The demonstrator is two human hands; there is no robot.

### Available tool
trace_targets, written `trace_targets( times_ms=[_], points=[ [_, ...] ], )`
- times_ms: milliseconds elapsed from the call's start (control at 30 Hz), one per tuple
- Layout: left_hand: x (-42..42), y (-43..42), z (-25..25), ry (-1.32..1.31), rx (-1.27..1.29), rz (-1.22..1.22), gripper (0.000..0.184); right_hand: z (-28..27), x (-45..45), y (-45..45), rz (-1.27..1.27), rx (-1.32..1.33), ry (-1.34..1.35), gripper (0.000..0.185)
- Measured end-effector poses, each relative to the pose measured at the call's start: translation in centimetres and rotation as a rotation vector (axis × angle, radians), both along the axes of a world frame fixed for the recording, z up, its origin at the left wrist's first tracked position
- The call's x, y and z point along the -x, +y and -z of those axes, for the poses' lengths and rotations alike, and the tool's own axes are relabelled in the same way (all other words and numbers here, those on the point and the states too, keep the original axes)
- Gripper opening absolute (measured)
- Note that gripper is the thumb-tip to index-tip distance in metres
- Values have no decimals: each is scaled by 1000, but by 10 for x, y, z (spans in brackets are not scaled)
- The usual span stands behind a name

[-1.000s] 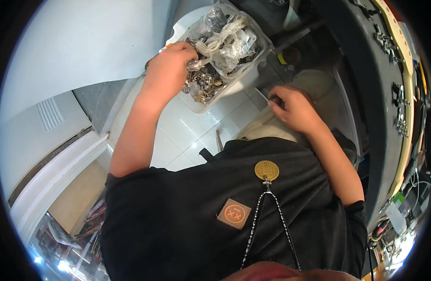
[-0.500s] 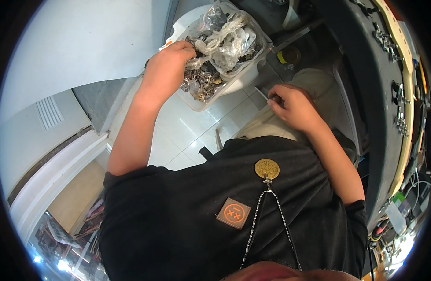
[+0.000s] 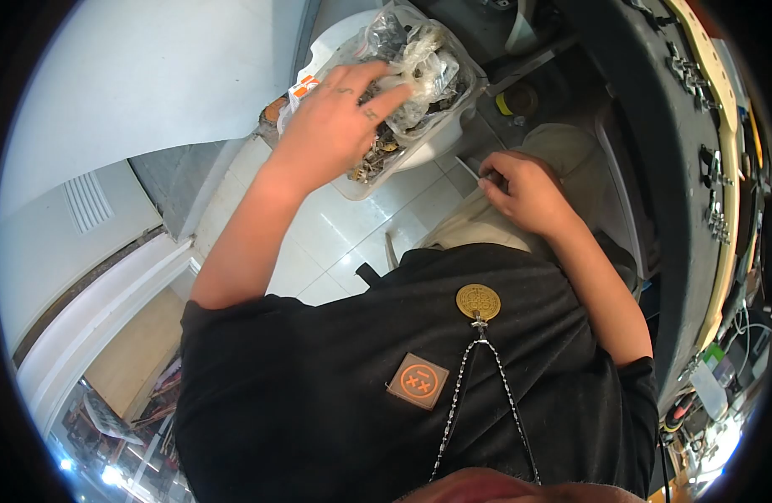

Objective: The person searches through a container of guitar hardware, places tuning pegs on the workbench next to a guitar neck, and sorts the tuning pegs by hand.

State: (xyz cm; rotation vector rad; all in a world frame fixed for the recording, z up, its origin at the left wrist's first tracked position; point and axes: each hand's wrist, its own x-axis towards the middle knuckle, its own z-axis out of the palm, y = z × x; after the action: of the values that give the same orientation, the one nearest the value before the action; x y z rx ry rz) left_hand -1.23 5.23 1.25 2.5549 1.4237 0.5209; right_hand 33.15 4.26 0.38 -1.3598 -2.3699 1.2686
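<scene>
**Fingers (image 3: 371, 73) parted over a plastic tub (image 3: 415, 152) of metal parts (image 3: 379, 155)**

Head camera: at the upper centre of the frame, the left hand (image 3: 330, 123) is spread over the tub, at a crumpled clear plastic bag (image 3: 421, 57). Right of centre, the right hand (image 3: 524, 189) is beside a beige trouser leg (image 3: 568, 148), curled; whether it grips anything, I cannot tell.

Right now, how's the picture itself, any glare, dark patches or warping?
Head view: wide-angle distortion seems to bow the pale strip at right, with blackened corners; head view: glare streaks the floor tiles, and lights flare at lower left; head view: the left hand is well lit, while the yellow-marked round thing sits in shadow.
</scene>
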Motion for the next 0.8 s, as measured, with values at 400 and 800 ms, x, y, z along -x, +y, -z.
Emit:
trace_targets(
  times_ms=[400,800],
  points=[
    [-27,35,24,8,153,-14,64,0,-4,0,27,21,12,17],
    [-72,38,7,125,309,-193,74,4,-8,-1,1,-51,-1,19]
  ],
)
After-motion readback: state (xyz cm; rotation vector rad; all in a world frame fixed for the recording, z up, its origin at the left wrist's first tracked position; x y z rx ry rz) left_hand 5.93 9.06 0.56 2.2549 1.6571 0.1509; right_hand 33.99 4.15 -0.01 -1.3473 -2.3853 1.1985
